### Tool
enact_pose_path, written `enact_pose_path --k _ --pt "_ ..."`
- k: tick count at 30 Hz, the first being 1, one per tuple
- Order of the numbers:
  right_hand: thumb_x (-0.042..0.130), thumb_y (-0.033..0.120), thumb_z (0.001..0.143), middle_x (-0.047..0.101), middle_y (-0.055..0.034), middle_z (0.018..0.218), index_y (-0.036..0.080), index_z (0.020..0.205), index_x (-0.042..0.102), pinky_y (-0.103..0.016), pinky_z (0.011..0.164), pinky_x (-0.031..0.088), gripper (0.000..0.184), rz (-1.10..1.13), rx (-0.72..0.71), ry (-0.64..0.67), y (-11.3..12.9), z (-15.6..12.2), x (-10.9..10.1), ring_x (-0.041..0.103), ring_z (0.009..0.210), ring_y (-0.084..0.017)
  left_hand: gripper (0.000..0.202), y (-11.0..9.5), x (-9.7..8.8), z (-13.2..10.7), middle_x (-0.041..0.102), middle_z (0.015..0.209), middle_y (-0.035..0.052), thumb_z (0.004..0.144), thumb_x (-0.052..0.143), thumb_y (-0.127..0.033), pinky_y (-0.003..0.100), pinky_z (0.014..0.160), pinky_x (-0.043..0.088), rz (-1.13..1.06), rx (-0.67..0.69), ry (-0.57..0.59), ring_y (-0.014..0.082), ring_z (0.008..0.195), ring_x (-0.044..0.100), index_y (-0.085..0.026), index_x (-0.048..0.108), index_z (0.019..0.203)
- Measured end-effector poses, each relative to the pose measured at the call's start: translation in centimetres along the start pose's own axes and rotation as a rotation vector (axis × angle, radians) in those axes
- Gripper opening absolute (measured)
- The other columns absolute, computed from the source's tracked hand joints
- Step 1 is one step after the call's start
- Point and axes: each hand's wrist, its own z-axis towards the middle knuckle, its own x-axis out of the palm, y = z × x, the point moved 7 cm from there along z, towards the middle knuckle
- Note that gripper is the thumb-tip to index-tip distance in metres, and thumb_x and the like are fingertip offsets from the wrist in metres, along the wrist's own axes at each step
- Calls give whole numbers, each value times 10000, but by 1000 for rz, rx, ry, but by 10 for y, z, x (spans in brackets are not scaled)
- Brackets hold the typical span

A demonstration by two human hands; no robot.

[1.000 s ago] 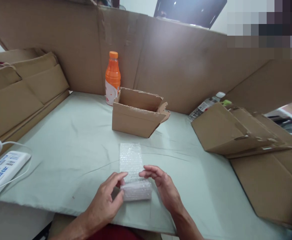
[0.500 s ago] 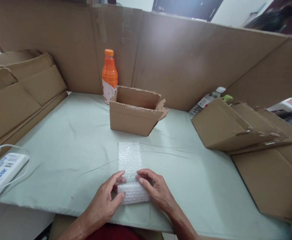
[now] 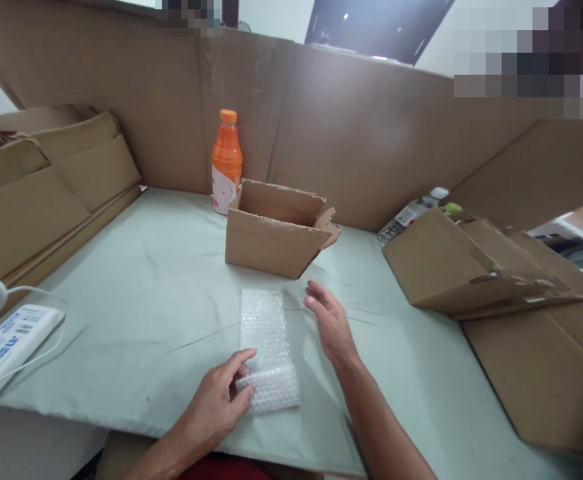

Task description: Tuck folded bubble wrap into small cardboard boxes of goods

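Observation:
A strip of bubble wrap (image 3: 264, 327) lies on the cloth-covered table, its near end folded or rolled over on itself. My left hand (image 3: 221, 393) is closed on the left edge of that folded end, thumb on top and fingers behind. Whether anything lies inside the fold I cannot make out. My right hand (image 3: 328, 320) is raised to the right of the strip, apart from it, with fingers stretched out and nothing in them. Just beyond the fingertips stands an open cardboard box (image 3: 274, 243), one flap sticking out at its right end.
An orange drink bottle (image 3: 226, 160) stands behind the box. Cardboard pieces (image 3: 51, 180) rest at the left, above a white device (image 3: 16, 340) with a cable. More cardboard boxes (image 3: 471, 267) and a leaning clear bottle (image 3: 411, 213) are at the right. A tall cardboard wall (image 3: 361, 133) closes the back.
My right hand has let go of the bubble wrap and moved forward and right, toward the box. My left hand stays at the folded end. The view has shifted slightly.

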Motion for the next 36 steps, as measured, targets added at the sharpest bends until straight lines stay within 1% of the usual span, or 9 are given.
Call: enact_pose_path --k 4,6,10,15,20,23,26,31,36 --pt "658 438 883 716 -120 1224 219 1183 705 -439 951 552 374 -184 -54 176 6 -44 -24 655 1153 -282 492 0 0 2 683 902 42 808 533 -222 259 672 525 -1 10 20 166 734 635 -173 621 1290" --pt "650 390 896 712 -110 1240 237 1158 717 -412 915 571 310 -304 -137 272 9 -74 -21 664 1136 -274 488 -2 -1 3 694 912 41 813 536 -223 261 679 532 16 18 36 167 730 639 -187 623 1291" --pt "636 314 894 667 -93 1330 257 1213 688 -395 938 565 328 -479 -270 282 10 -107 -8 636 1191 -265 466 -13 -5 6 725 951 53 834 538 -230 274 703 556 67 36 60 183 774 675 -193 624 1291" --pt "642 323 880 745 -64 1109 247 1212 680 -353 861 581 343 -490 -233 260 5 -103 7 697 932 -219 445 -31 -14 6 731 1112 79 864 529 -207 307 865 560 74 148 -2 202 982 692 -213 602 1302" --pt "626 290 871 742 -31 962 230 1100 696 -304 806 567 247 -444 -232 214 3 -99 15 678 822 -187 528 -23 -21 8 693 1029 77 857 552 -265 295 694 562 54 50 -54 151 719 631 -157 520 1373" --pt "620 287 873 726 -26 905 228 1073 685 -294 769 560 218 -403 -231 128 2 -102 9 664 791 -182 616 -15 -20 6 666 1124 103 852 565 -280 282 661 550 -32 -5 -46 134 714 620 -146 427 1437" --pt "596 251 890 719 -37 927 234 1022 665 -310 802 550 150 -334 -254 53 2 -107 5 666 845 -190 628 -11 -17 3 666 1113 96 844 565 -265 282 680 548 -68 -21 -34 136 742 635 -158 415 1444" --pt "544 180 894 706 -72 1085 241 917 618 -391 954 518 99 -176 -316 91 0 -118 13 661 1037 -217 475 -20 -15 -6 704 1024 66 820 568 -214 309 790 553 8 69 -10 173 847 648 -191 591 1294" --pt "593 320 933 713 -89 1114 241 1014 611 -363 900 544 114 -22 -153 44 -14 -118 8 676 1035 -223 541 -27 -16 -15 686 1158 84 793 523 -149 350 914 535 19 120 -2 201 1003 634 -199 574 1329"
